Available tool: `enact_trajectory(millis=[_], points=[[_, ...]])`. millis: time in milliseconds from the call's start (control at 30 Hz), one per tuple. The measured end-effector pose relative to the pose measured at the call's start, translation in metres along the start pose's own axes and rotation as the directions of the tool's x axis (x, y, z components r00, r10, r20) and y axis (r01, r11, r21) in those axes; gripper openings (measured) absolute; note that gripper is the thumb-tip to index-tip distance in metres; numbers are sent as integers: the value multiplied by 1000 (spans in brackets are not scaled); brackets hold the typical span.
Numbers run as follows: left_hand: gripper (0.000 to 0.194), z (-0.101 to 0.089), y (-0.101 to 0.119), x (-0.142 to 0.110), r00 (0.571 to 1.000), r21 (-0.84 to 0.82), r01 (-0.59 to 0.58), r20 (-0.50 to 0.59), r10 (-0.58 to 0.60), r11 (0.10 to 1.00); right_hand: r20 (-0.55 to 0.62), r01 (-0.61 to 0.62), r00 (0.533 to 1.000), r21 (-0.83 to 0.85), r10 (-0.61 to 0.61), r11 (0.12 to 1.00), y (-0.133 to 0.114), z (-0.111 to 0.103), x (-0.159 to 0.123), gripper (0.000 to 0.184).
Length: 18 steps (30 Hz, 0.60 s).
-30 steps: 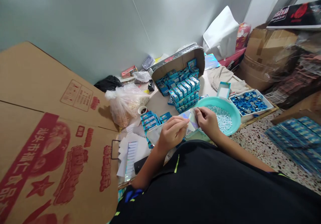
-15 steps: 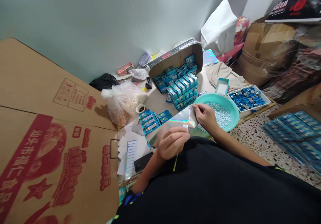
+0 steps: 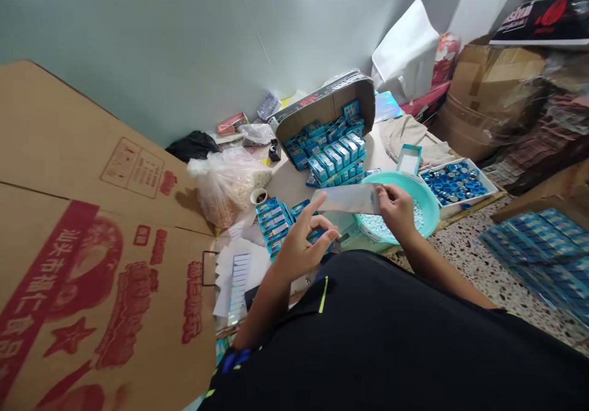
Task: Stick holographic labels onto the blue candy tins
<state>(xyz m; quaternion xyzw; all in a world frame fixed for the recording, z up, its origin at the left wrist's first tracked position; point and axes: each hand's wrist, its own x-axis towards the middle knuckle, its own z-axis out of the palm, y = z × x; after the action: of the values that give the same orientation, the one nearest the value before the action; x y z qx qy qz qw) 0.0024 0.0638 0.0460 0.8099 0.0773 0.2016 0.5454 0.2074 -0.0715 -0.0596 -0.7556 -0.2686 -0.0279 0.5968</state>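
Observation:
My right hand (image 3: pixel 396 207) pinches one end of a thin, silvery, shiny strip (image 3: pixel 352 198). The strip stretches leftward above the small blue tins and the edge of a turquoise basin (image 3: pixel 430 205). My left hand (image 3: pixel 306 242) is near the strip's left end, its index finger pointing up and out. Thumb and middle finger come together at a small whitish piece (image 3: pixel 339 236), too small to make out well. Blue tins with pale labels (image 3: pixel 275 218) lie in rows just beyond my left hand. Small pale pellets (image 3: pixel 418 215) fill the basin.
A tipped carton (image 3: pixel 365 95) holds many blue tins, with more tins stacked before it. A white tray (image 3: pixel 490 187) of blue caps stands right of the basin. Left are a plastic bag (image 3: pixel 230 184), a cup (image 3: pixel 259 196) and a large cardboard box (image 3: pixel 105 264).
The silvery strip has swung level and moved up and right with my right hand. My left hand has come off the strip, its index finger now stretched out.

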Motion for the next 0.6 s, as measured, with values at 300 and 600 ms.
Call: enact_trajectory(millis=[300, 600], points=[[78, -28, -42, 0, 890, -161, 22, -446, -92, 987, -263, -400, 900, -187, 347, 897, 113, -35, -3, 50], [98, -37, -60, -12, 778, -154, 40, -616, -127, 987, -70, -22, 997, -443, -10, 896, 75, -5, -25, 55]])
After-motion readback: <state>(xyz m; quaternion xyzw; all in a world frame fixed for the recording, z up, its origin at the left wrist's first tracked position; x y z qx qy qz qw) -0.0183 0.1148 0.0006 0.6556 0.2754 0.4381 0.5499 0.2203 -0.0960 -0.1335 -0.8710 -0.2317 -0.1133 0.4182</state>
